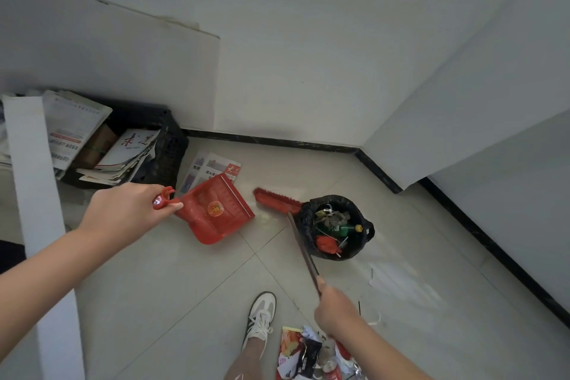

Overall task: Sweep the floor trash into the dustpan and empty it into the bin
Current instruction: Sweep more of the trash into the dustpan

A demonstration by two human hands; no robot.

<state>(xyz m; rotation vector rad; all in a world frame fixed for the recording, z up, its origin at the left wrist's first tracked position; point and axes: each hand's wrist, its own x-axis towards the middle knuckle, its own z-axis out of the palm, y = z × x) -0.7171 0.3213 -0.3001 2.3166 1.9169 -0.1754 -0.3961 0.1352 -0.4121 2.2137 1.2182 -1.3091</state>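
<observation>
Down by the shoe, the trash pile (311, 355) waits unswept, while the left hand (129, 213) grips the empty dustpan (216, 210) and the right hand (334, 308) grips the broom (277, 199) near the bin (336, 227).

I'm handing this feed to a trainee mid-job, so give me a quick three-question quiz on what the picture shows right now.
1. True or false: the red dustpan is full of trash.
2. Multiple choice: where does the pile of wrappers lie? A) inside the bin B) on the floor near the shoe C) in the black crate
3. Short answer: what does each of the hands hold?

Key
1. False. No trash shows in the pan.
2. B. The pile lies on the floor beside the white shoe, apart from the bin.
3. The left hand holds the dustpan's handle; the right hand grips the broom handle, with the broom head resting by the bin.
</observation>
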